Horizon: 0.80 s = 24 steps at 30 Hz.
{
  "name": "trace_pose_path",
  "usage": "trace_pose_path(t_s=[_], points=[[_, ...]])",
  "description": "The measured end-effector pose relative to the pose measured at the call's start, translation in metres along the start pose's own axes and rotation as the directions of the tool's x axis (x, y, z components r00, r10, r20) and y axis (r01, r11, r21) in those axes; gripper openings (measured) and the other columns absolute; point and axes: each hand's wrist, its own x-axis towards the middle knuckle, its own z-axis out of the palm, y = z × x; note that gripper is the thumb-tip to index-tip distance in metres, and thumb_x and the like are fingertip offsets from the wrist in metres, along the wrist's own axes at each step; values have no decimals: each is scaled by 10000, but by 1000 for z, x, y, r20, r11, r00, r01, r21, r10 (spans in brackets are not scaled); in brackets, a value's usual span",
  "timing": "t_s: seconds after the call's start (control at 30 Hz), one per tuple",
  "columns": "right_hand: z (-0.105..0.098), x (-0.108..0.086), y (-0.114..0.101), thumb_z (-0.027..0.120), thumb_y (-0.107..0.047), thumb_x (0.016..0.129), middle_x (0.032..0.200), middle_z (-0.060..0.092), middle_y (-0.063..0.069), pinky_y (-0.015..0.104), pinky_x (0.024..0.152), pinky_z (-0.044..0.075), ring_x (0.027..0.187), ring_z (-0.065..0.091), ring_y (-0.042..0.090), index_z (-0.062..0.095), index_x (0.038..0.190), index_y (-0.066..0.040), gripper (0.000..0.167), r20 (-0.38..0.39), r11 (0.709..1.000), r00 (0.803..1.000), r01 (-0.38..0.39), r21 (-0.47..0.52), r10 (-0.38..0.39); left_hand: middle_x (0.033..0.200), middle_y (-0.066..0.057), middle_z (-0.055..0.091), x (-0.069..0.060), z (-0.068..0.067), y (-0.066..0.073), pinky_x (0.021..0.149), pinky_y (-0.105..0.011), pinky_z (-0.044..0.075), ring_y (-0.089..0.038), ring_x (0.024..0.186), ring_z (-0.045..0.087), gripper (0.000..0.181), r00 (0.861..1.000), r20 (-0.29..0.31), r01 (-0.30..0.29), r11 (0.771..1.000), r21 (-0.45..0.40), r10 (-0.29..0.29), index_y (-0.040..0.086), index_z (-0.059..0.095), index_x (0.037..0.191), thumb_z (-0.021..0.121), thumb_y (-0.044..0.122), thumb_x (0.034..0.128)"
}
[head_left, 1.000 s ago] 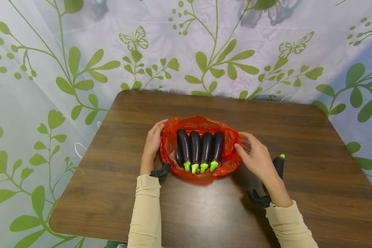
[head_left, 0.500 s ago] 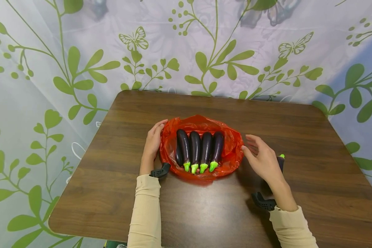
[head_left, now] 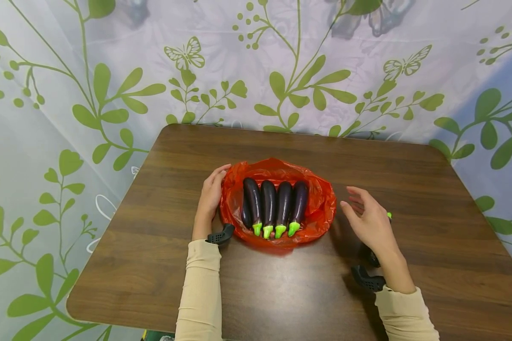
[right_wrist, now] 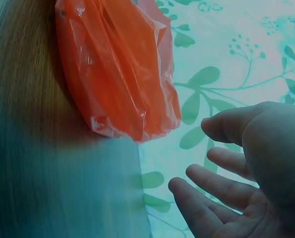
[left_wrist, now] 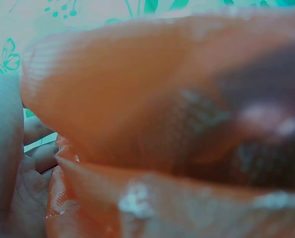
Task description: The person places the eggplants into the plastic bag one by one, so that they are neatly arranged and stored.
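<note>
A red plastic bag [head_left: 324, 220], its mouth spread wide, sits mid-table with several dark eggplants [head_left: 284, 201] lying side by side in it, green stem ends toward me. My left hand [head_left: 210, 194] rests against the bag's left side, fingers extended along it; in the left wrist view the red film [left_wrist: 112, 89] covers most of the picture. To the right of the bag, and apart from it, my right hand [head_left: 372, 222] hovers with fingers spread and holding nothing. Another eggplant [head_left: 389, 216] lies on the table, mostly hidden behind that hand and wrist.
Brown wood-grain table [head_left: 281, 293] with rounded corners carries everything. A pale curtain [head_left: 256, 61] printed with green leaves and butterflies hangs behind it and along the sides. Dark camera mounts [head_left: 369, 279] sit at both wrists.
My right hand has let go of the bag's right edge and moved right, toward the loose eggplant, covering more of it. The left hand and bag stay about where they were.
</note>
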Motion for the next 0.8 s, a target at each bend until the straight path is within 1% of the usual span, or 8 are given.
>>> trace_pose_path(t_s=[0.2, 0.43, 0.67, 0.8], points=[[-5, -3, 5, 642, -196, 1021, 1434, 563, 284, 595, 992, 503, 1260, 590, 472, 506, 1444, 27, 497, -14, 1000, 1000, -28, -12, 28, 1432, -30, 605, 0, 1, -1, 1136, -473, 448, -250, 1281, 582, 417, 1000, 0, -10, 1000, -6, 10, 259, 606, 1430, 420, 419, 1093], [-10, -6, 11, 630, -206, 1027, 1429, 552, 306, 626, 995, 496, 1265, 568, 499, 497, 1452, 33, 506, -27, 997, 998, -53, -49, 52, 1418, -42, 619, 2, 2, -3, 1148, -463, 430, -242, 1289, 577, 410, 998, -19, -52, 999, 15, 52, 223, 619, 1419, 423, 375, 1093], [-13, -9, 17, 613, -248, 1035, 1413, 537, 347, 670, 976, 483, 1238, 557, 533, 481, 1468, 26, 529, -20, 991, 996, -93, -91, 92, 1414, -39, 619, 2, 2, -4, 1138, -465, 439, -244, 1282, 578, 409, 999, -21, -46, 999, 21, 46, 233, 619, 1419, 425, 384, 1092], [-14, -11, 20, 602, -261, 1036, 1405, 533, 358, 705, 951, 472, 1204, 568, 549, 484, 1472, 15, 529, -31, 985, 993, -118, -123, 115, 1419, -38, 616, 3, 1, -4, 1144, -466, 433, -246, 1288, 575, 411, 999, -20, -45, 999, 23, 45, 239, 618, 1421, 428, 393, 1091]])
